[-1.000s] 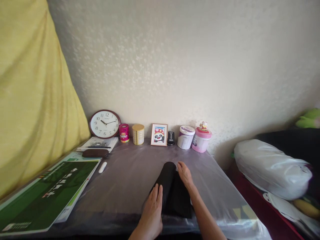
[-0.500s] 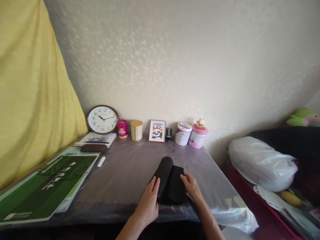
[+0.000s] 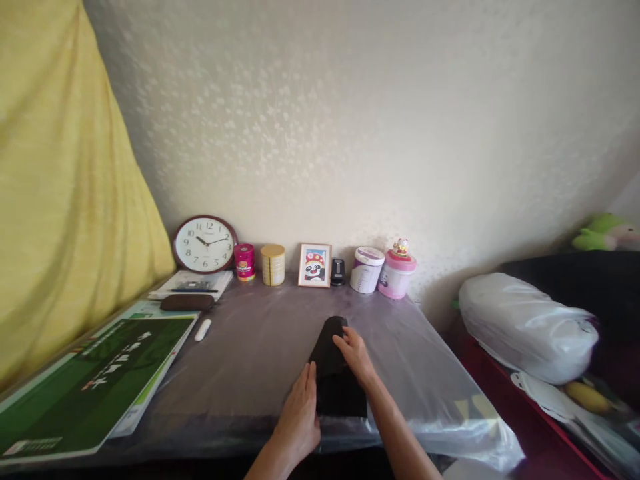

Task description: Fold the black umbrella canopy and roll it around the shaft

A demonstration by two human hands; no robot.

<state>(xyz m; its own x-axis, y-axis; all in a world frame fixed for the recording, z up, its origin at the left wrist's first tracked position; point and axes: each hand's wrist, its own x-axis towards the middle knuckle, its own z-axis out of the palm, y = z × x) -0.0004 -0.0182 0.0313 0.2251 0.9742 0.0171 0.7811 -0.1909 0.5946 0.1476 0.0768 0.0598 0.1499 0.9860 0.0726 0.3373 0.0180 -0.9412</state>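
Note:
A black roll of thin sheet material [image 3: 333, 387] lies lengthwise near the front of the table, its loose part folded over. Its exact kind cannot be made out. My left hand [image 3: 301, 407] presses along the roll's left side, fingers nearly straight and close together, the thumb by the lower edge. Across the upper right of the roll reaches my right hand [image 3: 354, 350], with bent fingers and thumb closed on the black material near its far end. The roll's underside is hidden.
Along the wall stand a clock [image 3: 206, 244], a pink can [image 3: 245, 263], a yellow-lidded tin [image 3: 273, 265], a panda picture frame [image 3: 315, 265] and two tubs [image 3: 367, 271]. Green booklets [image 3: 100, 380], a brown case [image 3: 187, 302] and a small white object [image 3: 203, 330] lie left. Plastic covers the table [image 3: 240, 373].
My right hand has moved up and left from the flap's right edge to the roll's far end. The flap now lies over the roll. My left hand stays at the left side.

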